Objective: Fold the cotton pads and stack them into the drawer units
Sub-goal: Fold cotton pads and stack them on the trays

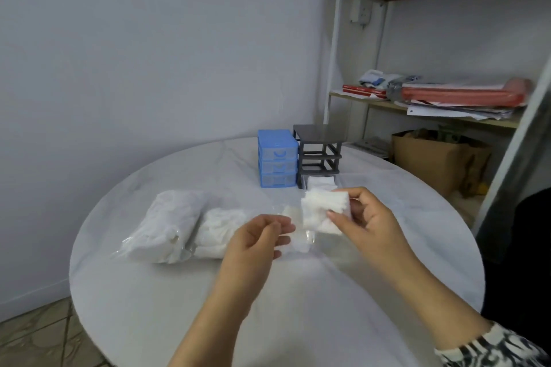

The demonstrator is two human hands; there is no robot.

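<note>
My right hand (pixel 365 217) pinches a white cotton pad (pixel 320 208) between thumb and fingers, lifted above the round white table (pixel 298 307). My left hand (pixel 258 235) hovers just left of the pad with loosely curled fingers and holds nothing. Behind the pad stands a grey drawer frame (pixel 319 152) with its drawers out; a clear drawer (pixel 320 183) at its foot holds white pads. To the left of the frame is a blue three-drawer unit (pixel 277 158), all drawers closed. Clear bags of white cotton pads (pixel 179 223) lie on the table's left.
A metal shelf rack (pixel 432 104) with red folders and papers stands at the right behind the table. A brown cardboard box (pixel 438 158) sits on the floor below it. The wall is close behind the drawer units.
</note>
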